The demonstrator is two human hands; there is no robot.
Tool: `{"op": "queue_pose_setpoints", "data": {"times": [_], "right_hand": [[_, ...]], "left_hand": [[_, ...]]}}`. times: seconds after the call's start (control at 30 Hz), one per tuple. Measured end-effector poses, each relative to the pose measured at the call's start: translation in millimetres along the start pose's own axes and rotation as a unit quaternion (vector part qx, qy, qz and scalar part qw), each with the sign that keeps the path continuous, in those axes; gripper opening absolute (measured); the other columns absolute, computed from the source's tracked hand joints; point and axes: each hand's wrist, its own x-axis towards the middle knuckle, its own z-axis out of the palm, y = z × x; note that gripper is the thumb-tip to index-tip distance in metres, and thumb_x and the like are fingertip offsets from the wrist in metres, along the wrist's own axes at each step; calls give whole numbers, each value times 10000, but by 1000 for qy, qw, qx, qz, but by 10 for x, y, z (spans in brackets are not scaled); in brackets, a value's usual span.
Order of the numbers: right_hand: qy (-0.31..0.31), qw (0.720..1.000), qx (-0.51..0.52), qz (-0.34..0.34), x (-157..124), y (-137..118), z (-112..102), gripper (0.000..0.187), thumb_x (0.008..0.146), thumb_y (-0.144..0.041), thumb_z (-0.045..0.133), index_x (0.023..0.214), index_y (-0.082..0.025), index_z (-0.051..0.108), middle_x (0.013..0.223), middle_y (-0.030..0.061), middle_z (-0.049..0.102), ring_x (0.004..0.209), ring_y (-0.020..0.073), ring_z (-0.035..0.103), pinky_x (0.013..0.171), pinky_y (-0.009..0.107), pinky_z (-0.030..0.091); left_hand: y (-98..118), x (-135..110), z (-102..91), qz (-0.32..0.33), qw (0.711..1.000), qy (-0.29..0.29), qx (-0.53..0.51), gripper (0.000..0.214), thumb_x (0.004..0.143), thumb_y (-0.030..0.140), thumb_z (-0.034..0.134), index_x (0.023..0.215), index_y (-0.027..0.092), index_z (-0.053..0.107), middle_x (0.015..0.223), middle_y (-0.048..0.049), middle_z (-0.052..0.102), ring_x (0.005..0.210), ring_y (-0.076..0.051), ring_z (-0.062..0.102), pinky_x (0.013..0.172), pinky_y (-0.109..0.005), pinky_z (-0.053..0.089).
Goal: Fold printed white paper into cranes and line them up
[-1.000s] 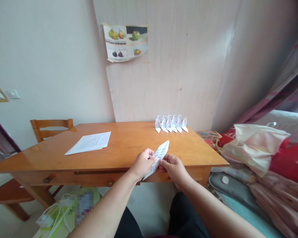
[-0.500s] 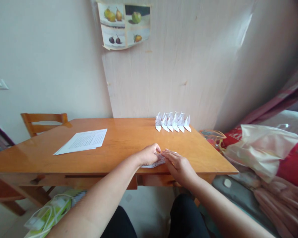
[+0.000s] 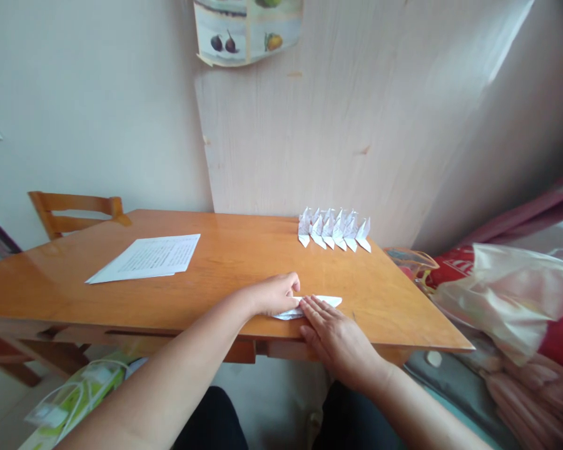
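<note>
A narrow strip of folded printed paper [image 3: 331, 301] lies near the front edge of the table, partly covered by both hands. My left hand [image 3: 276, 295] is curled with bent fingers at the paper's left part, pinning it against the wood. Across the middle of the paper lies my right hand [image 3: 334, 331], its fingers stretched out flat and pressing down. Farther back on the right stand several folded paper pieces [image 3: 334, 230] in close rows, with pointed tips upward. The part of the strip under my fingers is hidden.
A stack of printed sheets [image 3: 154, 256] lies on the left of the wooden table [image 3: 234, 250]. Behind the table's left end stands a chair [image 3: 75, 209]. Bags [image 3: 511, 300] crowd the right side, and a green box with cables [image 3: 79, 400] sits below left.
My right hand has flattened and shifted slightly down, uncovering the paper's right end. My left hand stays curled at the paper. The camera view has tilted down a little.
</note>
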Motion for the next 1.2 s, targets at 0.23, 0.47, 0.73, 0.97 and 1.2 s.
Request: {"op": "queue_pose_setpoints", "data": {"times": [0.23, 0.47, 0.73, 0.97, 1.2], "right_hand": [[-4, 1000, -15, -9, -62, -9, 20, 575, 968, -381, 540, 1459, -85, 495, 1478, 190, 506, 1403, 319, 436, 1152, 509, 395], [9, 999, -26, -17, -62, -35, 40, 638, 887, -405, 626, 1423, -74, 527, 1473, 200, 512, 1374, 329, 476, 1146, 496, 409], [2, 998, -49, -40, -110, 5, 79, 668, 827, -247, 560, 1460, -49, 480, 1520, 202, 436, 1401, 328, 436, 1129, 516, 425], [-50, 997, -36, -51, 11, 42, -150, 583, 833, -157, 488, 1408, -78, 552, 1466, 180, 516, 1350, 303, 508, 1110, 486, 457], [-54, 992, -61, -96, 133, 48, -238, 428, 897, -146, 465, 1282, -119, 649, 1328, 175, 648, 1209, 316, 633, 1035, 469, 527]], "left_hand": [[83, -395, 101, 79, 952, 246, 166, 119, 908, 156, 512, 974, 190, 604, 998, -68, 655, 969, -232, 586, 853, -369, 415], [175, -657, 719, 153, 926, 299, 173, 238, 998, 228, 499, 1219, 207, 585, 1199, -47, 688, 1102, -229, 591, 995, -452, 343], [127, -727, 1052, 143, 886, 410, 161, 316, 1027, 200, 429, 1304, 184, 578, 1271, -71, 693, 1179, -227, 587, 1018, -425, 315], [25, -752, 1167, 166, 865, 434, 190, 331, 981, 226, 536, 1301, 182, 608, 1373, -65, 635, 1198, -232, 577, 994, -419, 325], [32, -779, 1147, 164, 877, 411, 188, 279, 980, 232, 522, 1223, 212, 657, 1417, -44, 600, 1210, -229, 561, 954, -410, 346]]}}
